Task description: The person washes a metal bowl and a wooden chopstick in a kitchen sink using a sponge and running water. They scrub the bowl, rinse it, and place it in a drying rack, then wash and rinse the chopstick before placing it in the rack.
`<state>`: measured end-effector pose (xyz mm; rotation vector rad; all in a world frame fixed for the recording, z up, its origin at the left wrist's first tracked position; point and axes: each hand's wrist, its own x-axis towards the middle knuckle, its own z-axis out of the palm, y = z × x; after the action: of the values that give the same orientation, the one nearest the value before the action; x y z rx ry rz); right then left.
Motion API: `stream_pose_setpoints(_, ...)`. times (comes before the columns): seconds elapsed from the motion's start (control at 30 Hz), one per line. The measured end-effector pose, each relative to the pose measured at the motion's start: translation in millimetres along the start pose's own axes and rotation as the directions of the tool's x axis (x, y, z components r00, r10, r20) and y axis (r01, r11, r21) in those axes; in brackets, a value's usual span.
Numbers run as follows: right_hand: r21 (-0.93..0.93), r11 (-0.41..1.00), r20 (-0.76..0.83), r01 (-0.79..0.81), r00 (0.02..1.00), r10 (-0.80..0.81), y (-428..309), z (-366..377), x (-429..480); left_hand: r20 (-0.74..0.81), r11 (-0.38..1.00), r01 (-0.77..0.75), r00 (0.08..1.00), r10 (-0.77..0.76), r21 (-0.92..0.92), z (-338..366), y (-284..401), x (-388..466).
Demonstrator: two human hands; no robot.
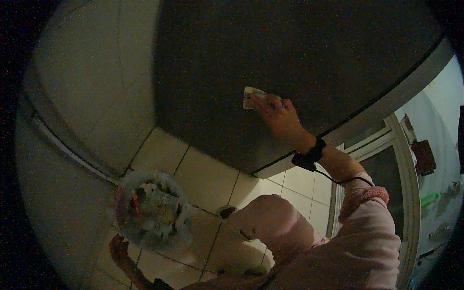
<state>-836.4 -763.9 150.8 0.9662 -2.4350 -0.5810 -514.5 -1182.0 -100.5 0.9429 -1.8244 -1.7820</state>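
Observation:
My right hand [277, 114] holds a pale pad, perhaps a folded cloth or sponge [249, 98], against or close to a large dark panel [224, 54]. Contact with the panel is hard to judge in the dim light. A black band [310, 156] with a cable sits on that wrist. At the lower left, my left hand [119, 248] hangs beside a bin lined with a clear plastic bag [156, 239]. Its fingers look bent, but shadow hides whether they hold anything. Mixed rubbish [159, 206] fills the bin, with a red piece [136, 206] among it.
Light floor tiles [206, 174] lie below the panel. A pale wall [87, 83] rises on the left. To the right stand a white door or window frame [402, 174] and a pale surface with a brown object [424, 156] and a green item [429, 199].

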Motion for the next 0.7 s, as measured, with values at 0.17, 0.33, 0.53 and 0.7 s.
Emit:
stream_pose_setpoints(0.17, -0.359, 0.93, -0.101, -0.079, 0.994, 0.045, 59.2, -26.9, -3.0, 0.059, 0.995, 0.07, 0.996, -0.066, -0.067, -7.1, -9.0, 8.3)
stream_pose_setpoints(0.33, -0.235, 0.971, 0.203, -0.05, 0.974, 0.1, 21.1, -4.3, -5.4, 0.115, 0.996, -0.054, 0.992, 0.046, 0.065, -4.9, -19.3, 20.0)
stream_pose_setpoints(0.53, -0.349, 0.934, -0.068, -0.082, 0.996, 0.062, 57.2, -14.2, -14.4, 0.083, 0.996, 0.046, 0.996, -0.04, -0.071, 9.2, -20.3, 10.7)
stream_pose_setpoints(0.7, -0.275, 0.961, -0.169, -0.038, 0.986, -0.009, 51.4, 32.8, -28.8, 0.162, 0.996, -0.009, 0.986, 0.023, -0.085, 16.4, -25.9, 12.9)
